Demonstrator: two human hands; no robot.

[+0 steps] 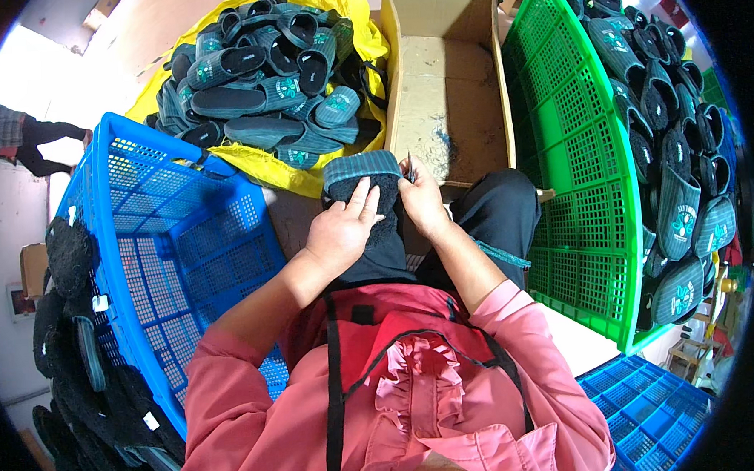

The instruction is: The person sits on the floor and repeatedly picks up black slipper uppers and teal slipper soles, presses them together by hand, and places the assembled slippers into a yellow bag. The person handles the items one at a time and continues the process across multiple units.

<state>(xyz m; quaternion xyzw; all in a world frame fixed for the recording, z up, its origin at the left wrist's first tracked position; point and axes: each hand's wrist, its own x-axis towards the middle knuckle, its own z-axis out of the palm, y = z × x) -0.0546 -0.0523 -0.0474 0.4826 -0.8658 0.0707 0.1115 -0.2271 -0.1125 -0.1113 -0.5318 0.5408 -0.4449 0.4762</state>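
A slipper (pixel 360 175) with a striped grey-green upper and a fuzzy black insole lies over my lap, toe end pointing away from me. My left hand (pixel 343 233) holds it, two fingers stretched across the insole just below the upper and the thumb side out of sight. At the right edge of the upper, my right hand (pixel 422 197) is closed in a pinch. A thin dark pointed tool (pixel 409 164) sticks up from its fingers; too little of it shows to name its kind.
Left stands a blue plastic crate (pixel 193 271), with fuzzy black soles (pixel 75 337) beyond it. Ahead, a yellow sack (pixel 302 181) holds piled slippers (pixel 258 84) beside an open cardboard box (pixel 446 87). A green crate (pixel 552 167) of slippers rises at right, with blue crating (pixel 650 409) below.
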